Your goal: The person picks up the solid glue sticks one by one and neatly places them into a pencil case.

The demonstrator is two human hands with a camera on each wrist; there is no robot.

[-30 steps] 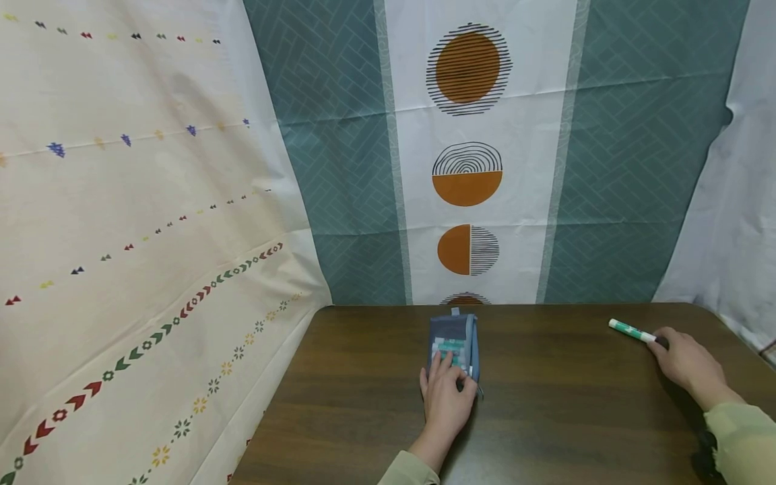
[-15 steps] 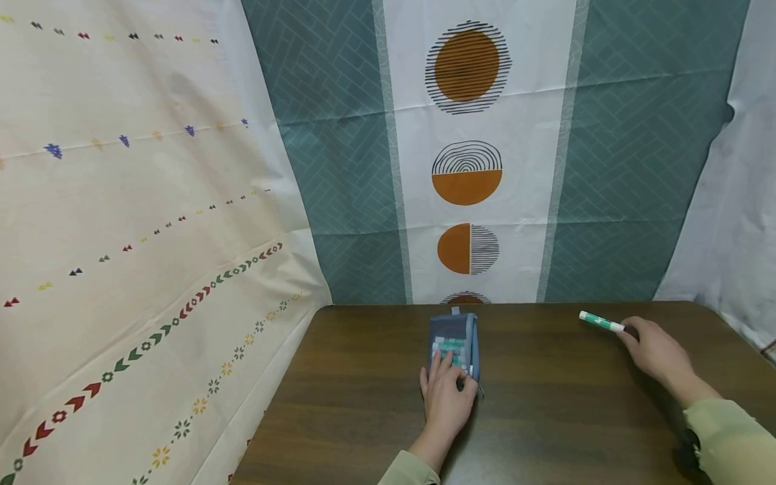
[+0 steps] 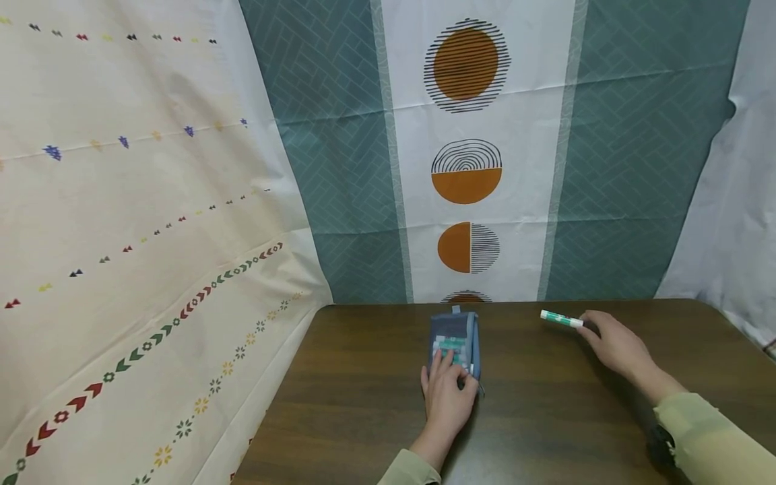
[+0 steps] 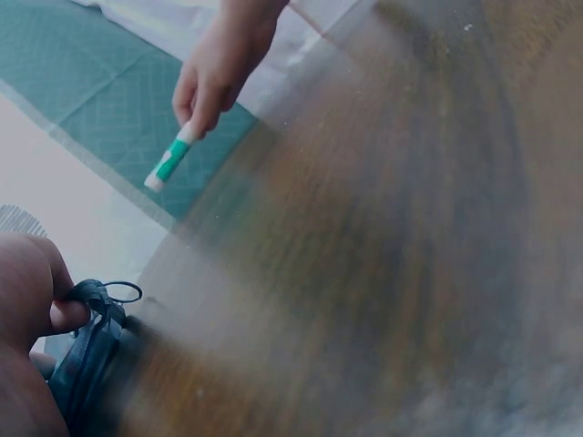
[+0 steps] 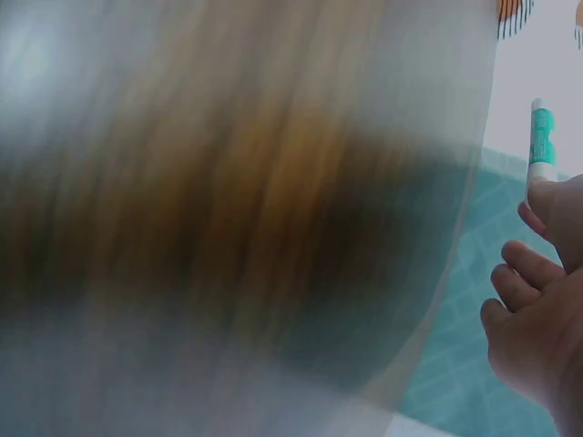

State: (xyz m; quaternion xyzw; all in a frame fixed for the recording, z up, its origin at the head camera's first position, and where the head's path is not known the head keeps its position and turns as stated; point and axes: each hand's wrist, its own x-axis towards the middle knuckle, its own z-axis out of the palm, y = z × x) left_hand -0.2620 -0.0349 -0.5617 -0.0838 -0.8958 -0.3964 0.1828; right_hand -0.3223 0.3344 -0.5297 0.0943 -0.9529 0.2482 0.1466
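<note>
A blue zip pencil case (image 3: 450, 327) with a see-through front lies at the far side of the table; several green-and-white markers (image 3: 448, 343) show inside it. My left hand (image 3: 447, 401) rests fingertips on the case and pinches its near right corner between thumb and forefinger. In the left wrist view the zip side of the case (image 4: 88, 355) sits at those fingers. Up to the right, my right hand (image 3: 618, 345) pinches one end of a green-and-white marker (image 3: 560, 318), which points left toward the case. The right wrist view shows the marker (image 5: 541, 137) above the thumb, other fingers loosely bent.
The dark brown wooden table (image 3: 533, 417) reaches back to a green and white patterned curtain (image 3: 630, 168). A cream cloth (image 3: 151, 236) with small motifs hangs along the left side, and a white cloth (image 3: 727, 236) hangs at the right.
My right hand has carried the marker leftward over the table, closer to the pencil case. The left hand and the case have stayed in place.
</note>
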